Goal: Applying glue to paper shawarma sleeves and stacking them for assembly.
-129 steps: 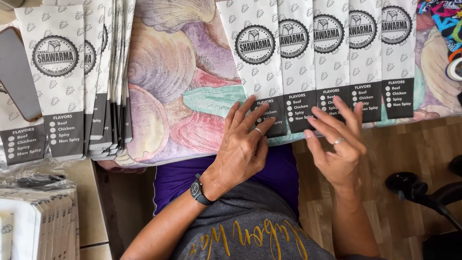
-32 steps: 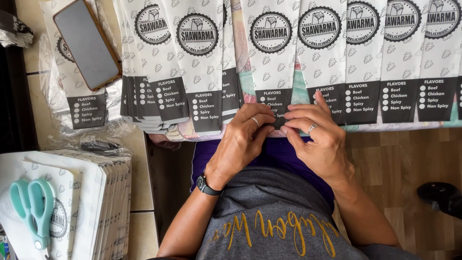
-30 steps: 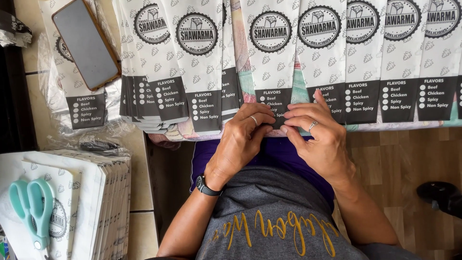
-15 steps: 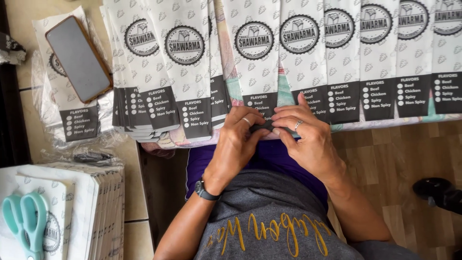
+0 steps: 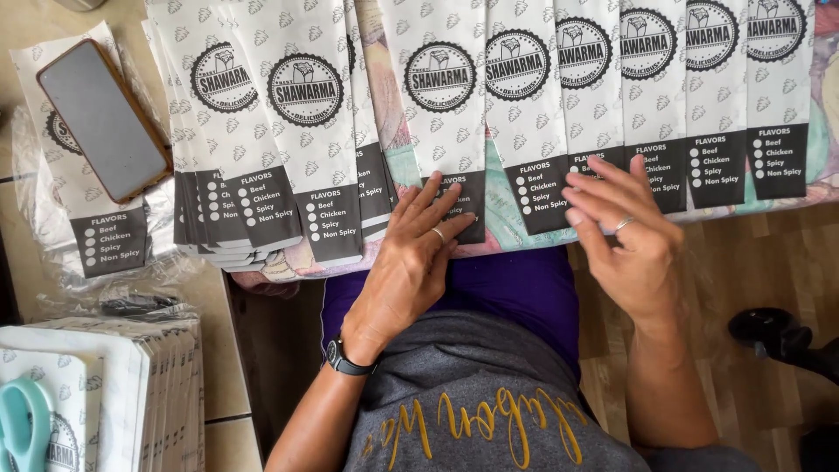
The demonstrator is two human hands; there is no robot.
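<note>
Far left of the fingers: teal scissors (image 5: pixel 22 424) on a stack of white paper sleeves (image 5: pixel 131 393), bottom corner. Above that, a phone (image 5: pixel 103 120) lying face up on a single sleeve inside clear plastic wrap. Next, a fanned pile of sleeves (image 5: pixel 262 131), just left of the left hand (image 5: pixel 411 267). Left hand: fingers (image 5: pixel 441 205) spread flat, palm down, tips pressing the black lower end of the middle sleeve (image 5: pixel 441 114); gripping nothing. Wristwatch (image 5: pixel 345 358) on that wrist. Right hand (image 5: pixel 634 245): fingers (image 5: pixel 603 188) open and extended, ring on one, tips on the black ends of the overlapping row of sleeves (image 5: pixel 664 87) running right.
</note>
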